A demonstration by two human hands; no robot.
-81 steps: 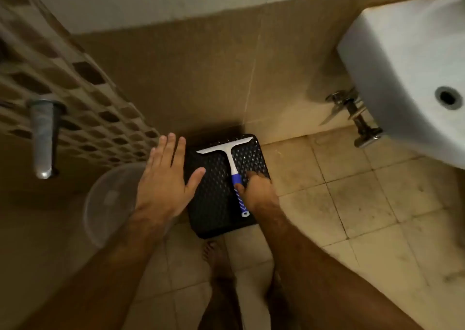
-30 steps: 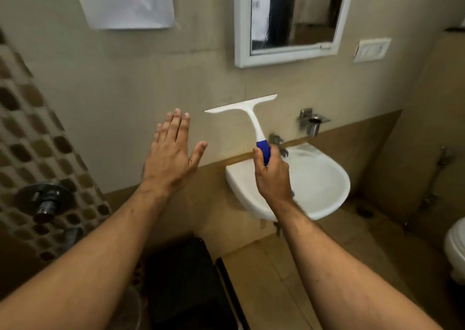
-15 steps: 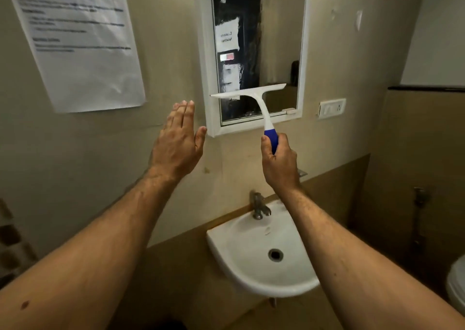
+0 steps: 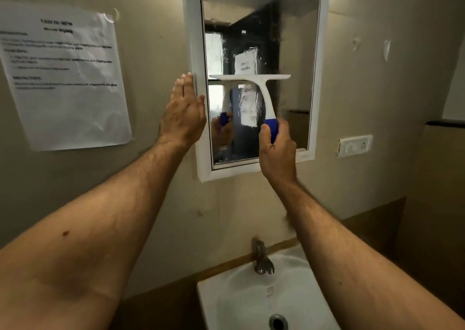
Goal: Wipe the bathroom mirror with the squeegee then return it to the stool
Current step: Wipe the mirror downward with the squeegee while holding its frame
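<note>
The right hand (image 4: 276,151) grasped the blue grip of the white plastic squeegee (image 4: 261,88), fingers wrapped round it and thumb up along the grip. The squeegee stood upright, handle downward, with its flat white blade horizontal at about mid-height of the mirror glass. Whether the blade edge was in contact with the glass could not be determined, though the tool's reflection appeared directly beside it.

The left hand (image 4: 185,111) was released, fingers straight and together, holding nothing. It was raised at the left edge of the white-framed rectangular wall mirror (image 4: 297,53), with the fingertips at the frame's left rail; contact could not be confirmed.

The mirror glass showed streaks and hazy patches, most visibly around the middle. The mirror hung on a beige wall. A white printed paper sheet (image 4: 65,78) was fixed to that wall well to the left of the mirror; its text was too blurred to read. A white switch plate (image 4: 354,145) sat on the wall near the mirror's lower right corner. Below the mirror, a metal tap (image 4: 261,259) stood at the rear edge of the white ceramic washbasin (image 4: 226,302).
</note>
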